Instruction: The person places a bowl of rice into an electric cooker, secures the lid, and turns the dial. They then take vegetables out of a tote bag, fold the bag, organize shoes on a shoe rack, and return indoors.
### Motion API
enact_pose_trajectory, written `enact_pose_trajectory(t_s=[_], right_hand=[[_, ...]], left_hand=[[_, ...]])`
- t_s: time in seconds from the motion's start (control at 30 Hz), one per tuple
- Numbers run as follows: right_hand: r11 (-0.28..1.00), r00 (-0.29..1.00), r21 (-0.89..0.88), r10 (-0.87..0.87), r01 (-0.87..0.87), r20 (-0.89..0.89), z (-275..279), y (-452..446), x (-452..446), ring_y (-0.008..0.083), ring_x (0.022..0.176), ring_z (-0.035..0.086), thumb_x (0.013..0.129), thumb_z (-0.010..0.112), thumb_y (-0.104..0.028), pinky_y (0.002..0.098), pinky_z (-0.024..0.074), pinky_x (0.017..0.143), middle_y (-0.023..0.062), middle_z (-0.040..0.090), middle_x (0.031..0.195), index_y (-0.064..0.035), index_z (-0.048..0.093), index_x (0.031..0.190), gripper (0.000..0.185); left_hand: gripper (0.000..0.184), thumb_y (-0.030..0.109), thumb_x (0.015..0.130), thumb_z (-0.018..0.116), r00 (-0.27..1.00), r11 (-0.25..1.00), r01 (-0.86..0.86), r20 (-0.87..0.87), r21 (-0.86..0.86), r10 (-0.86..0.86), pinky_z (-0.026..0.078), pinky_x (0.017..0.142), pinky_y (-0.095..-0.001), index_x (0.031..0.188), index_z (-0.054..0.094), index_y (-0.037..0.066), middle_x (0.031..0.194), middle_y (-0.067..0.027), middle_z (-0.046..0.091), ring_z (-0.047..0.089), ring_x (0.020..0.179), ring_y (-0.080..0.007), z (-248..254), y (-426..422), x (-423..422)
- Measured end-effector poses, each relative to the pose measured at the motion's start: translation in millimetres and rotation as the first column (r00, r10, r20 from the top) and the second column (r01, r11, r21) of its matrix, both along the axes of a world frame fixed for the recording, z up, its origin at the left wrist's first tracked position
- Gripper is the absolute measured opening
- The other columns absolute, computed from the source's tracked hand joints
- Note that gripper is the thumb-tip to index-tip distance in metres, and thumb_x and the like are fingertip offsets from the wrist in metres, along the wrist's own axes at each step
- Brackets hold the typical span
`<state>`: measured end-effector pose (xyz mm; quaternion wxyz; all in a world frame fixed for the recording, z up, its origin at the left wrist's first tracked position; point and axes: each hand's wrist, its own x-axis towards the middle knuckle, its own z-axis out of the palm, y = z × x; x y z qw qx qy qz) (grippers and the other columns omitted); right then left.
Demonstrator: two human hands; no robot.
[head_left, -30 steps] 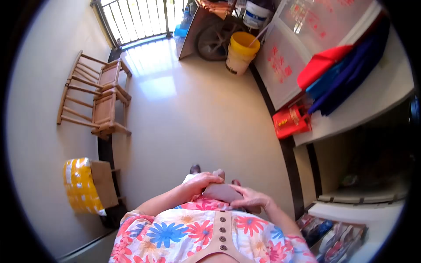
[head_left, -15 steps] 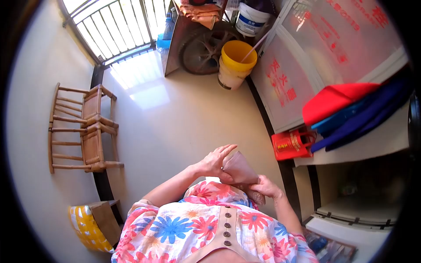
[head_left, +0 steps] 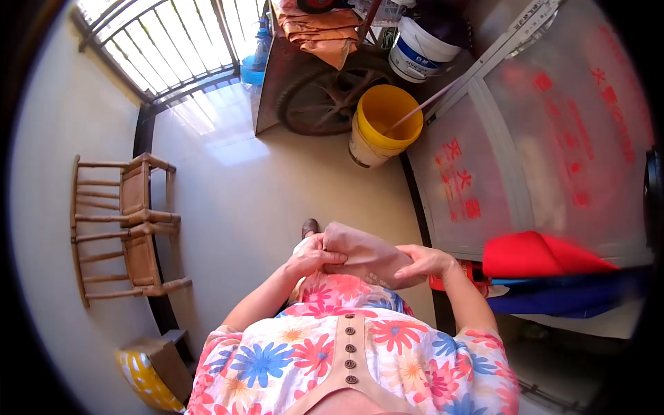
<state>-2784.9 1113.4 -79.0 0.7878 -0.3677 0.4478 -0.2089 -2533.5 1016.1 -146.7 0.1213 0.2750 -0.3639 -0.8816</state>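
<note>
A pinkish-grey cloth (head_left: 366, 254) is stretched between my two hands, in front of my flowered shirt (head_left: 332, 346). My left hand (head_left: 311, 255) grips the cloth's left end, thumb across it. At the right end my right hand (head_left: 427, 263) pinches the cloth between thumb and fingers. The cloth looks folded or tube-like, with a faint pale pattern near its lower right edge. One dark shoe (head_left: 310, 227) shows just beyond my left hand.
Two bamboo chairs (head_left: 142, 259) stand along the left wall. Ahead are a yellow bucket (head_left: 387, 124) with a stick, a wheel (head_left: 325, 100) and a white bucket (head_left: 418, 52). A cabinet (head_left: 553, 152) and red cloth (head_left: 539, 254) are right; a yellow-wrapped box (head_left: 149, 377) is lower left.
The view has shifted toward the buckets and cabinet. My left hand, earlier spread against the cloth, has closed on its left end. My hands have moved apart, and the cloth now lies stretched between them.
</note>
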Motion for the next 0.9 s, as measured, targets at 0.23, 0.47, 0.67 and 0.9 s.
enact_pose_trajectory(t_s=[0.23,0.47,0.67,0.9], right_hand=[[0.931,0.93,0.04,-0.365,0.363,0.047,-19,-37,-46,0.015,0.112,0.039,0.065,0.071,-0.01,0.0294,0.0305,0.095,0.0054,0.042,0.122,-0.0025,0.03,0.128,0.076],[0.588,0.606,-0.178,-0.793,0.789,0.066,-12,-121,-50,0.0166,0.108,0.042,0.064,0.073,-0.011,0.0288,0.0335,0.092,0.0039,0.046,0.115,-0.0029,0.038,0.12,0.066],[0.569,0.61,-0.504,-0.786,0.65,-0.101,-16,-229,-112,0.0134,0.096,0.048,0.075,0.06,-0.005,0.0267,0.0392,0.084,0.0052,0.052,0.105,0.0002,0.047,0.111,0.038],[0.536,0.58,-0.755,-0.773,0.379,-0.258,-10,-373,-158,0.0133,0.085,0.055,0.078,0.058,-0.009,0.0255,0.0428,0.074,0.0062,0.059,0.095,0.0019,0.054,0.102,0.027]], left_hand=[[0.023,-0.005,0.071,0.06,0.996,0.994,0.037,-0.089,0.1,-0.028,0.046,0.074,-0.0244,0.092,0.058,0.004,0.087,-0.0035,0.061,0.057,0.077,-0.0101,5,-133,-64],[0.02,-0.003,0.073,0.06,0.99,0.999,-0.029,-0.134,0.045,0.035,0.047,0.072,-0.0251,0.092,0.06,0.004,0.086,-0.0038,0.061,0.057,0.077,-0.0114,-6,-225,-139],[0.024,0.007,0.073,0.065,0.997,0.995,-0.074,-0.035,-0.061,0.072,0.045,0.074,-0.0244,0.096,0.058,0.004,0.088,-0.0017,0.061,0.056,0.079,-0.0099,-8,-311,-185],[0.038,0.013,0.078,0.061,0.801,0.705,-0.453,0.098,-0.546,0.59,0.042,0.077,-0.0238,0.111,0.046,0.002,0.094,-0.0052,0.056,0.052,0.085,-0.0113,10,-408,-205]])
